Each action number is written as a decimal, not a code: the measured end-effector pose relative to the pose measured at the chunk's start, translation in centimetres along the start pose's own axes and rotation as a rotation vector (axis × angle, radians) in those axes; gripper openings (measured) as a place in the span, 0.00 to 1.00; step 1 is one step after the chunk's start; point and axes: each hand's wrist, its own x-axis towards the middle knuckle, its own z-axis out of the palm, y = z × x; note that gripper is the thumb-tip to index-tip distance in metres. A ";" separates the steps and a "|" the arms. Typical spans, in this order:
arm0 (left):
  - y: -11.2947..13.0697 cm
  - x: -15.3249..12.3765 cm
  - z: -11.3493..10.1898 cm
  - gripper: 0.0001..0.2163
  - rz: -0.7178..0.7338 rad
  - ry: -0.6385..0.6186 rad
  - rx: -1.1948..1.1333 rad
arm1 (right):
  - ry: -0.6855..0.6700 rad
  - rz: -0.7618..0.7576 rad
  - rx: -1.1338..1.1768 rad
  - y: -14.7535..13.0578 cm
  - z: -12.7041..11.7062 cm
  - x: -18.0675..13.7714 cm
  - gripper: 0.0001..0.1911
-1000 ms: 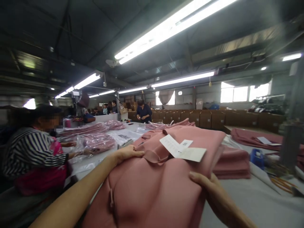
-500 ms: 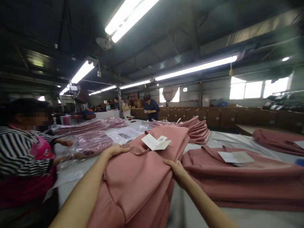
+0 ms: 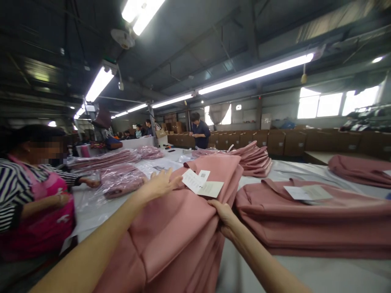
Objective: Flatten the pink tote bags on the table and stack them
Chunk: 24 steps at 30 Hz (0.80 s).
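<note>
Head view shows left hand (image 3: 159, 184) flat with spread fingers on pink garment (image 3: 180, 228), right hand (image 3: 225, 215) gripping its edge.

Grey table (image 3: 305, 272) under pink garments (image 3: 305, 219)

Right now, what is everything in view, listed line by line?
pink garment: one, dusty pink, folded, under both hands
paper tags: white, on that garment
garment stack: pink, right of it on the table
far stack: pink, farther back
bagged garments: pink, in clear plastic, left
co-worker: one, striped sleeves, pink apron, far left
standing person: one, dark top, background
cardboard boxes: brown, along the back
left hand: flat on the garment
right hand: fingers gripping its edge
</note>
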 end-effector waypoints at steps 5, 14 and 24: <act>0.3 -3.3 5.9 0.42 0.044 -0.153 0.184 | -0.085 0.097 -0.207 -0.6 -1.1 -1.1 0.20; -1.6 -3.4 9.2 0.40 0.125 -0.038 0.233 | 0.408 -0.948 -1.380 -12.1 -4.0 1.8 0.27; -2.0 -2.8 11.6 0.41 0.137 -0.004 0.301 | 0.127 -0.457 -1.600 -6.7 -7.1 11.1 0.34</act>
